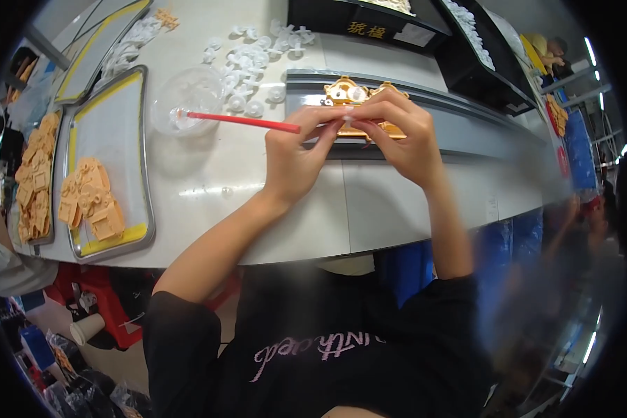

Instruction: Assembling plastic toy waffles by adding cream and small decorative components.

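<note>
Head view: nearest is the person's black short-sleeved shirt with pale lettering (pixel 313 313), whose bare forearms reach forward over a smooth white tabletop (pixel 292 216). A tiny clear round piece (pixel 226 191) lies on it, left of the left forearm.

Farther in, the left hand (pixel 292 157) and the right hand (pixel 411 143) meet at their fingertips, thumbs and index fingers narrowed in a pinch on a small white piece (pixel 348 117), mostly covered by the fingers. A slim, straight red stick (pixel 244 122) runs from the left hand to a clear, round plastic tub (pixel 161 104); whether that hand grips it cannot be told.

Just behind the fingers, two shiny gold ornate casings, one with white round parts (pixel 336 90) and one partly hidden by the right hand (pixel 390 90), rest on a long grey metal rail (pixel 460 122).

To the left, a metal tray edged in yellow (pixel 111 125) bears a pile of peach-orange molded parts (pixel 94 202). Beyond the tub lie scattered translucent white plastic pieces (pixel 247 66). Farthest on the table stand two black rectangular bins (pixel 327 17) containing white parts.
</note>
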Motion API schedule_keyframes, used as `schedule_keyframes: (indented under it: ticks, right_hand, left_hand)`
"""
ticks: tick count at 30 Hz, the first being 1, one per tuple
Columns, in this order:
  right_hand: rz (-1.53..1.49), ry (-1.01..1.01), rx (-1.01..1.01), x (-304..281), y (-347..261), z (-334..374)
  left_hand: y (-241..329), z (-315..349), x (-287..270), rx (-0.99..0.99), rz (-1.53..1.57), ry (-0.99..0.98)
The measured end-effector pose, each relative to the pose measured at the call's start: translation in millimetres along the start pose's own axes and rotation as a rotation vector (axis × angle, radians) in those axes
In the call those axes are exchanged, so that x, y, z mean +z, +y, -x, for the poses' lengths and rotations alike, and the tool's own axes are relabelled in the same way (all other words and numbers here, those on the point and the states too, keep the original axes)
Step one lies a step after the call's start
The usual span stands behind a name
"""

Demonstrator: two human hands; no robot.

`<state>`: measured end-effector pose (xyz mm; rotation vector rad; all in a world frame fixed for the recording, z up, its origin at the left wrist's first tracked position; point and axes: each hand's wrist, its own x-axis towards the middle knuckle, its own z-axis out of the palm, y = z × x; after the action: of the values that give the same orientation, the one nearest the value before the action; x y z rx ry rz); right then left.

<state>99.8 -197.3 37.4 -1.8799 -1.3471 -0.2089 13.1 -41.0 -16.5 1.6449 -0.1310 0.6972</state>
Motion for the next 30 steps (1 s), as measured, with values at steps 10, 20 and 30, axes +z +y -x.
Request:
schedule_keyframes:
  ticks: [10,20,30]
  right_hand:
    - [0.475,0.183,0.178,-33.8,67.3,34.6]
    - [0.437,-0.039,0.169,-44.5,58.7,29.4]
    - [0.718,0.433,0.578,-205.2,244.4,-18.9]
  left_hand:
    - [-1.3,0.9,0.8,0.195,-0.373,-0.107]
    - [-3.3,-4.3,2.4,0.158,-0.341,-0.114]
    - [4.6,0.8,-0.2,0.132,-0.358,-0.090]
